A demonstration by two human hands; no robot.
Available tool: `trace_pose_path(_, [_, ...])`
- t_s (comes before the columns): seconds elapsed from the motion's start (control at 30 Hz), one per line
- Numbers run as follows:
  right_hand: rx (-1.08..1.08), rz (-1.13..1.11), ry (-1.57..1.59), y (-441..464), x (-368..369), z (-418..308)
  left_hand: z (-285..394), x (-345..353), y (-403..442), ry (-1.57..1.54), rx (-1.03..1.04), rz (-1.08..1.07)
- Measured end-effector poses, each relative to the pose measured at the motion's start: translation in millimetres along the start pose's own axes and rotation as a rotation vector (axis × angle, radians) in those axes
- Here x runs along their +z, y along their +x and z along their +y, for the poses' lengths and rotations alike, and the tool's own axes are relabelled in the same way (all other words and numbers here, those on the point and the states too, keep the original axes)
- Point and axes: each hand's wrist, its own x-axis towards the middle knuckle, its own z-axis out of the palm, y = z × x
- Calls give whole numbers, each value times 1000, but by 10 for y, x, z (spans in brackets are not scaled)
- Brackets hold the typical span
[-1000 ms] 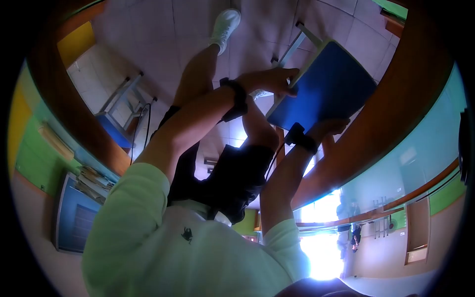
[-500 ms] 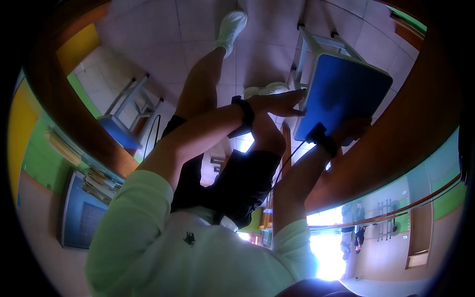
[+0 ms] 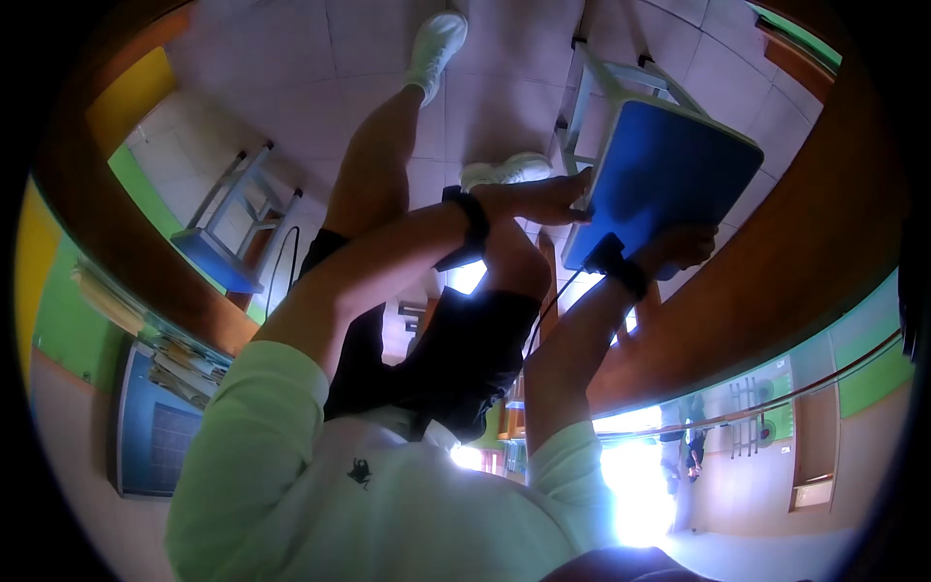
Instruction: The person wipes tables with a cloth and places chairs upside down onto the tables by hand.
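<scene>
- A stool with a flat blue rectangular seat and pale metal legs [image 3: 669, 160] is between the person and the brown table edge at the right, its seat facing the camera and its dark-tipped legs pointing toward the tiled floor [image 3: 504, 58]; whether all the legs bear on the floor, I cannot tell.
- The left hand [image 3: 543, 201] touches the seat's left edge, thumb and fingers apart; whether its grip pinches the edge, I cannot tell.
- The right hand [image 3: 679, 249] is at the seat's near edge, fingers bent and in shadow; how firm its grip is, I cannot tell.
- Each wrist wears a black strap with a dark block; a thin black cable [image 3: 550, 312] runs from the right one.
- The pale long-sleeved top [image 3: 417, 514] bears a small dark emblem [image 3: 360, 473] on the chest, too blurred to identify.
- A second blue-seated metal stool [image 3: 215, 259] stands at the left, well apart from both hands.
- Beyond it lies a stack of papers [image 3: 186, 373]; any lettering is too small to read.
</scene>
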Motion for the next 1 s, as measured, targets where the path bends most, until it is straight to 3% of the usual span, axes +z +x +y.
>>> trace_pose_path(0.07, [-20, 25, -31, 8, 62, 41, -115, 21, 84, -141, 65, -48])
trace_pose_path(0.17, [-192, 177, -349, 11, 199, 135, -209, 55, 159, -146, 209, 1])
trace_pose_path(0.2, [-190, 175, -349, -39, 30, 94, -168, 16, 145, -118, 158, -13])
trace_pose_path(0.23, [-83, -26, 7, -110, -323, -11, -176, -34, 156, -114, 157, -15])
trace_pose_path(0.3, [35, -233, 358, -206, -400, -13, -194, -31, 178, -20, 159, 4])
trace_pose_path(0.37, [-627, 356, -807, -338, -13, 298, -215, 14, 85, 24, 56, 94])
trace_pose_path(0.4, [-455, 302, -649, -184, 565, 385, -192, 42, -10, 3, 31, 142])
trace_pose_path(0.5, [-437, 191, -451, -759, 386, 284, -540, 172, -264, 73, 17, 349])
trace_pose_path(0.57, [-351, 33, 183, -1222, -182, 192, -451, 187, -549, 162, -73, 414])
trace_pose_path(0.6, [-162, -126, 815, -1412, -727, 138, -361, 221, -676, 223, -167, 486])
trace_pose_path(0.63, [-155, -280, 855, -1562, -813, 157, -335, 251, -767, 300, -68, 536])
trace_pose_path(0.7, [-291, -257, 1008, -1828, -866, 246, 218, 277, -1002, 342, 10, 566])
trace_pose_path(0.73, [-290, -482, 1029, -1856, -1133, 324, 439, 279, -1060, 375, 47, 522])
trace_pose_path(0.8, [-300, -809, 1120, -1947, -1465, 469, 913, 257, -1226, 668, 393, 569])
trace_pose_path(0.87, [-294, -1028, 1564, -2233, -1176, 391, 1623, 270, -1359, 738, 398, 563])
trace_pose_path(0.9, [-265, -1129, 1775, -2259, -1388, 421, 1906, 301, -1457, 779, 363, 591])
trace_pose_path(0.93, [-400, -1099, 1584, -2146, -1541, 577, 1913, 248, -1352, 818, 476, 611])
trace_pose_path(0.97, [-536, -1051, 1386, -1897, -2076, 784, 2125, 188, -1288, 859, 485, 569])
trace_pose_path(1.0, [-664, -994, 1198, -1624, -2682, 1004, 2421, 213, -1220, 945, 654, 658])
